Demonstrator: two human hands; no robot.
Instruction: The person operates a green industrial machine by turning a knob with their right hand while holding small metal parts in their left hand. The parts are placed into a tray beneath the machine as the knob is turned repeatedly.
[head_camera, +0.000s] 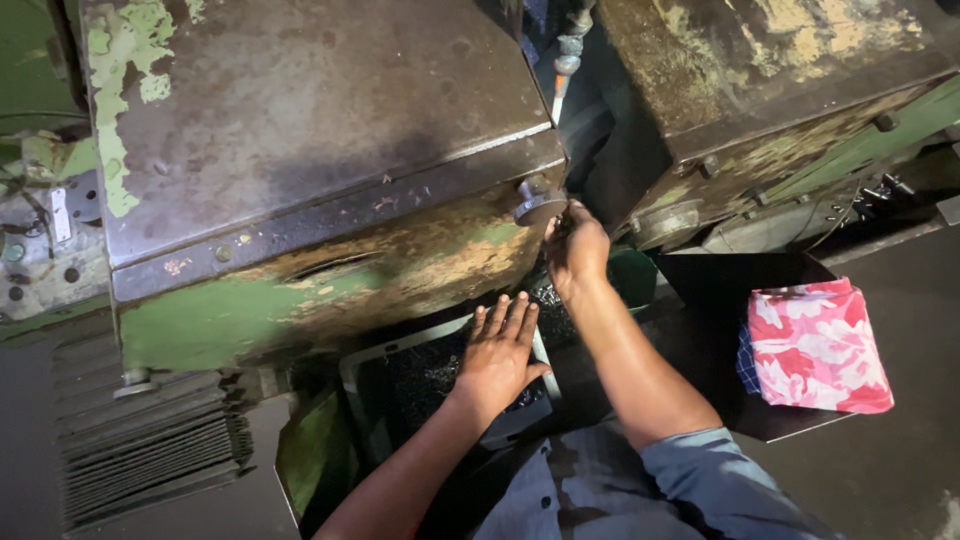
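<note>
Closest to me is the blue-grey shirt (600, 480) I wear, its right sleeve pushed up past the elbow. Out of it my 2 bare forearms reach forward into the gap under an old machine.

My left hand (500, 350) lies flat and spread wide, all fingers straight and close together, palm down. It presses on the pale rim of a tray (440, 335) that sits low beneath the machine. That tray is filled with dark, fine swarf (425, 375); my hand rests partly on the swarf, partly on the rim, and holds nothing.

My right hand (577, 250) is higher and further in. Its fingers are curled narrow at the corner of the machine, just beside a round grey knob (538, 200) on the housing edge. The fingertips are turned away from me into shadow, so I cannot tell whether they pinch something or only touch the metal.

Above both hands stands the machine housing (320, 160), brown and rusty with peeling green paint. A 2nd worn housing (760, 80) stands to the right, well apart.

As for packages and signs, I see 1 pink-and-white patterned cloth (815, 345), folded roughly square, lying on a dark flat board (720, 300) to my right. A small pale tag (60, 215) sits far left, too small to make out.
</note>
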